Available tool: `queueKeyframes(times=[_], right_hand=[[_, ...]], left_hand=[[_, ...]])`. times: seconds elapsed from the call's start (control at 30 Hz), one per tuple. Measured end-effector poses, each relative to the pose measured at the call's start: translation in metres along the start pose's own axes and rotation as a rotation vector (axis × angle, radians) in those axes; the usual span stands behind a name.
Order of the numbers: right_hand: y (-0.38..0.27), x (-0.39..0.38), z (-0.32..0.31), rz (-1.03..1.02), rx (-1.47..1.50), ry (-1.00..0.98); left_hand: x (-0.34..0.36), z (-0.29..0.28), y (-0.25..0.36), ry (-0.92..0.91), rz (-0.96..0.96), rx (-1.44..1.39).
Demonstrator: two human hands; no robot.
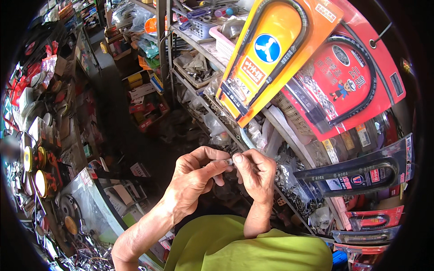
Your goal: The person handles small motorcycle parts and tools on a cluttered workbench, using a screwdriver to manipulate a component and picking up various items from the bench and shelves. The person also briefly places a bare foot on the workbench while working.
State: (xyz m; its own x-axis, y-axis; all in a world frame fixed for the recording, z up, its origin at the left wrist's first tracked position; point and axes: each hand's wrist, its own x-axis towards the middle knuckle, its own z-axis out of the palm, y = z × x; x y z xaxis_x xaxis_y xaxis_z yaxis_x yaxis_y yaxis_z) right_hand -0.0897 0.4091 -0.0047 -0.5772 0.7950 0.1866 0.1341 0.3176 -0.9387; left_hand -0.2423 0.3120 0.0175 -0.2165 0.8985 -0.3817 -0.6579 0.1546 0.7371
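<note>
Pinching small part (227, 161) beside shelf edge (289, 140)

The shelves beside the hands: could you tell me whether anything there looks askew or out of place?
Yes. The orange carded lock and the red one hang tilted, overlapping each other across the shelf front. Both hands, left hand and right hand, pinch a small pale part; nothing looks spilled.
</note>
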Motion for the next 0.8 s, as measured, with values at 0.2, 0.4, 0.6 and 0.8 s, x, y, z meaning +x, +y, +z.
queueKeyframes(times=[0.2, 0.4, 0.6, 0.8], right_hand=[[-0.0069, 0.0, 0.0059, -0.006, 0.132, 0.078], [0.0013, -0.0032, 0.0037, 0.046, 0.079, 0.076], [0.0001, -0.0047, 0.0088, -0.057, 0.156, 0.114], [-0.0001, -0.0026, 0.0077, -0.025, 0.151, 0.042]], left_hand=[[0.0015, -0.0012, -0.002, 0.014, 0.01, 0.003], [0.0002, 0.0001, -0.0053, 0.008, -0.002, 0.014], [-0.0011, -0.0005, -0.0053, 0.018, 0.004, 0.017], [-0.0053, 0.0074, -0.0009, 0.038, 0.02, 0.084]])
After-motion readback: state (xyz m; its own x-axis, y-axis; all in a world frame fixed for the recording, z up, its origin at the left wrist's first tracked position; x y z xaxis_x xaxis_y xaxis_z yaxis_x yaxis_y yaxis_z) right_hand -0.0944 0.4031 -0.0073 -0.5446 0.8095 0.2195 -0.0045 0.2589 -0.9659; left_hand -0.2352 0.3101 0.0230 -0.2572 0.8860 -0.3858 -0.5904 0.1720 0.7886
